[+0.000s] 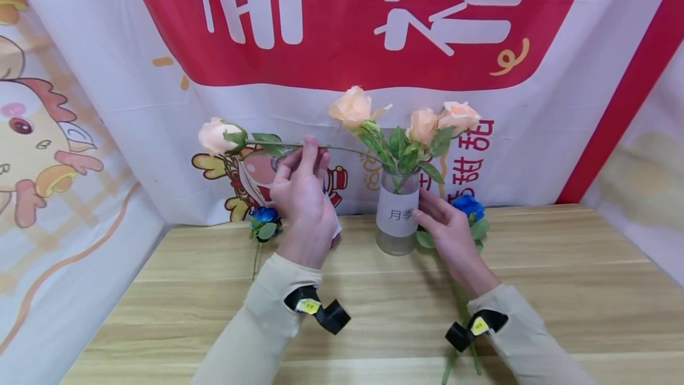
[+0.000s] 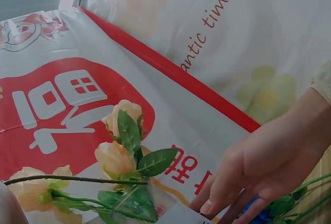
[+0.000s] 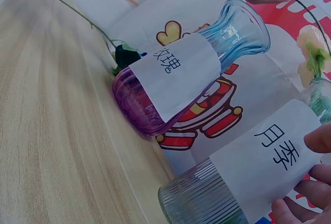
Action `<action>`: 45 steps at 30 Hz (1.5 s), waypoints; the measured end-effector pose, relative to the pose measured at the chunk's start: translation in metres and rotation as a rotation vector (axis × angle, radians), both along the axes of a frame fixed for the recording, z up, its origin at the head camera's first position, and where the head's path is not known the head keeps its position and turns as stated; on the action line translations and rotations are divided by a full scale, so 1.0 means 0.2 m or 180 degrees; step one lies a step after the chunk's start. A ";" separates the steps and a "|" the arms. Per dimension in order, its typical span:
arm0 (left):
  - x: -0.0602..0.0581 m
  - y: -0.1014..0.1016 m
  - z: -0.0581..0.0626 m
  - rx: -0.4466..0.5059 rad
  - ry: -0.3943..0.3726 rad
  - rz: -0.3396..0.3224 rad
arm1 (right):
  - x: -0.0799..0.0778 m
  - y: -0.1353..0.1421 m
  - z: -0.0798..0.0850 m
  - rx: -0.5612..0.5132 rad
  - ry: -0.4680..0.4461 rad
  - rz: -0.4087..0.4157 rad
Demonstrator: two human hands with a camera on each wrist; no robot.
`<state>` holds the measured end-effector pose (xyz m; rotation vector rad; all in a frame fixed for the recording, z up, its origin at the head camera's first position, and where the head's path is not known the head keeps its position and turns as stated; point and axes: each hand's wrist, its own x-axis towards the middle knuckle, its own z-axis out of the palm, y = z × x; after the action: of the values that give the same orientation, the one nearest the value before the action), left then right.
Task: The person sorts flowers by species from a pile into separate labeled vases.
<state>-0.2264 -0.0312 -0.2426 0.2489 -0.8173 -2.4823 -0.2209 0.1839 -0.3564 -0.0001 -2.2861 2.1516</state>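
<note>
My left hand (image 1: 306, 198) pinches the thin stem of a pale cream-pink rose (image 1: 218, 136), which lies nearly level. The bloom points left, and the stem's other end reaches the mouth of a clear ribbed glass vase (image 1: 395, 245). At the vase's right side my right hand (image 1: 453, 236) grips it, thumb and fingers over the white paper label (image 3: 264, 157) with black characters. Several peach roses (image 1: 422, 126) with green leaves stand in this vase. Behind my left hand, mostly hidden in the head view, is a blue-and-purple glass vase (image 3: 138, 104) with its own label.
A blue flower (image 1: 264, 216) lies on the wooden table (image 1: 203, 314) at the left. More blue flowers (image 1: 468, 207) lie on the right, their stems running under my right forearm. A printed cloth (image 1: 288, 70) hangs right behind the vases.
</note>
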 end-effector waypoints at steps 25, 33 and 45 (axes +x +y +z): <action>-0.05 0.14 -0.05 -0.0355 0.0049 -0.0019 | 0.01 0.00 0.00 0.0026 0.0072 0.0010; -0.07 0.26 -0.12 -0.0556 0.0082 -0.0153 | 0.00 0.00 0.01 0.0045 0.0031 -0.0001; -0.11 0.33 -0.21 -0.1273 -0.0035 0.0029 | -0.01 -0.01 0.00 0.0094 -0.0072 -0.0015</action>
<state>-0.2477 0.0346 -0.2847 0.1227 -1.2862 -2.2480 -0.2221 0.1828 -0.3565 -0.0298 -2.3271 2.1263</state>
